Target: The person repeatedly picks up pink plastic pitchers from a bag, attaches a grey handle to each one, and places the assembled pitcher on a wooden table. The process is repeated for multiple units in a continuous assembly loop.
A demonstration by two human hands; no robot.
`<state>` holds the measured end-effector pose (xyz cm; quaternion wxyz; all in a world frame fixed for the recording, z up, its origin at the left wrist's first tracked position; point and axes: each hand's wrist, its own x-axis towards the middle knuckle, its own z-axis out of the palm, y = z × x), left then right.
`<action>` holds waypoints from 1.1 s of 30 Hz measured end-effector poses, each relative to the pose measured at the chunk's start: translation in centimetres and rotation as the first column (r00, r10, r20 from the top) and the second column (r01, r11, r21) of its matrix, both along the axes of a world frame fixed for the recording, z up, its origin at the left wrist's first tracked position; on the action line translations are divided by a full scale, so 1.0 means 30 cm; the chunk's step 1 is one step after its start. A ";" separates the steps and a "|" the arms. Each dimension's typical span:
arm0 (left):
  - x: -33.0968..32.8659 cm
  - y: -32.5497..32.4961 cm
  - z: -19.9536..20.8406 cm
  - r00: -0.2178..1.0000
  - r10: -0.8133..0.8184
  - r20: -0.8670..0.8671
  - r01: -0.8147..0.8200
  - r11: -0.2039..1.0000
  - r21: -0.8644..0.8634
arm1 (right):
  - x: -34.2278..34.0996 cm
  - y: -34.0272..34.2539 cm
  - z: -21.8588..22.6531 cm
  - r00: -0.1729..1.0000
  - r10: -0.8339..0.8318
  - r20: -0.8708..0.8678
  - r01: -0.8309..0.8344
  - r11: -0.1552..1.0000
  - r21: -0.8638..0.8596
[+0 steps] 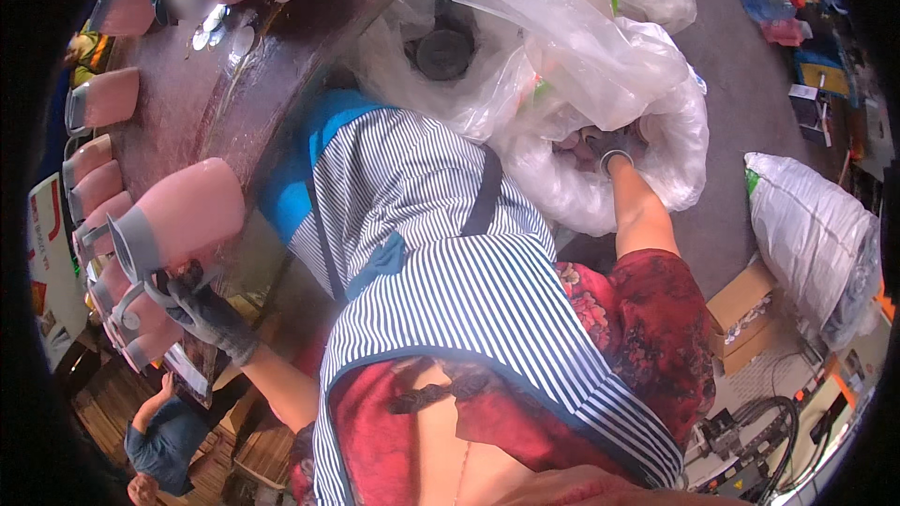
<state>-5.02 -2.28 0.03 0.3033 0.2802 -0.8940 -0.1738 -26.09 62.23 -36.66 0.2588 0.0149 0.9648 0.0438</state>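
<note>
My left hand (211, 319), in a dark grey glove, is closed at the grey handle of a pink pitcher (197, 211), which lies tilted at the left side of the table. Its fingers are partly hidden by the handle. Out to the right, my right hand (617, 145) reaches down into an open white plastic sack (680, 155). That hand is gloved too, and its fingers are lost among dark pieces inside the sack, so I cannot see whether it grips anything.
More pink pitchers (101, 98) line the table's left edge. Round discs (242, 42) lie on the dark table (178, 122). A second plastic-lined container (441, 52) stands ahead. At right are a stuffed white sack (806, 225) and a cardboard box (741, 309). Another person (169, 440) is at lower left.
</note>
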 end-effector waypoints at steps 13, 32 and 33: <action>0.002 0.055 0.013 0.893 -0.019 -0.451 0.152 0.953 0.262 | 0.069 -0.110 0.481 0.752 -0.242 0.613 0.633 0.526 -0.568; 0.045 0.364 0.064 0.850 -0.096 -0.517 0.329 0.865 0.379 | 0.157 -1.442 1.213 0.904 -0.025 -0.427 -0.362 -0.577 -0.732; 0.045 0.354 0.058 0.839 -0.081 -0.537 0.327 0.866 0.379 | 0.187 -1.459 1.197 0.914 0.000 -0.407 -0.328 -0.593 -0.735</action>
